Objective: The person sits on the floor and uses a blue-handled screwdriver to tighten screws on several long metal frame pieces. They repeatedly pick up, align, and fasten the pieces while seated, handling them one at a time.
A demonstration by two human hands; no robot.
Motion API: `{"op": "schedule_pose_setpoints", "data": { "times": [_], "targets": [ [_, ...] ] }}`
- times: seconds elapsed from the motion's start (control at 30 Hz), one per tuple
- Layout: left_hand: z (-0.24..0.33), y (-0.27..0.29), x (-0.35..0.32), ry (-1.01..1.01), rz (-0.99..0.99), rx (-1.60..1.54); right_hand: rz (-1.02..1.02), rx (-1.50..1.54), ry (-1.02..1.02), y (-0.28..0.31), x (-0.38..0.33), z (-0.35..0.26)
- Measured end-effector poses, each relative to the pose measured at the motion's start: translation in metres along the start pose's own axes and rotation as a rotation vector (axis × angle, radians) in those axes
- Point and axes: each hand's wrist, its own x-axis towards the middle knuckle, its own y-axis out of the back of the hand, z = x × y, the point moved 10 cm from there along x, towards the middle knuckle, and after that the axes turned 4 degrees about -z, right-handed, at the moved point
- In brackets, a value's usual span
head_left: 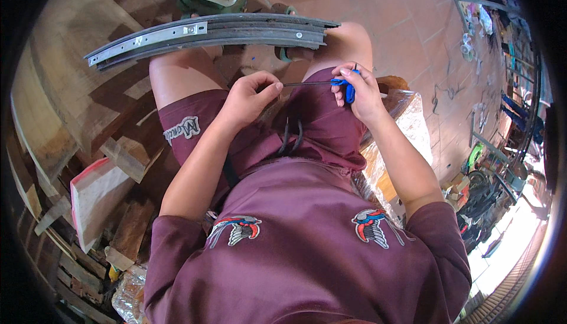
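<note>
I have the left hand pinching a thin dark strip, which runs above the lap to the right hand, closed around a blue piece. Probably it's being held straight; next calls for steady grips. Beyond lies a grooved rail.

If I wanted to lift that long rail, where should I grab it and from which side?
Probably grab the rail near its middle, coming from above. It lies across both knees, so the middle sits over the gap between them, giving fingers room to curl under. It's long and slim; holding one end would likely make it tip.
</note>
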Motion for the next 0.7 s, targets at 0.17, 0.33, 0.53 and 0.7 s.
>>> {"op": "schedule_pose_setpoints", "data": {
  "times": [0.17, 0.33, 0.53, 0.7],
  "targets": [
    [0.004, 0.0, 0.004, -0.056, 0.006, -0.16, 0.0, 0.036, 0.024, 0.002, 0.008, 0.0],
    [0.009, -0.001, 0.001, -0.004, -0.029, -0.31, -0.006, 0.063, 0.013, 0.001, 0.012, -0.001],
    [0.012, -0.004, 0.0, -0.096, -0.06, -0.421, -0.008, 0.062, 0.001, 0.001, 0.013, 0.001],
    [0.017, -0.005, -0.003, -0.097, -0.081, -0.361, -0.022, 0.105, -0.003, 0.002, 0.014, 0.001]
  ]
}}
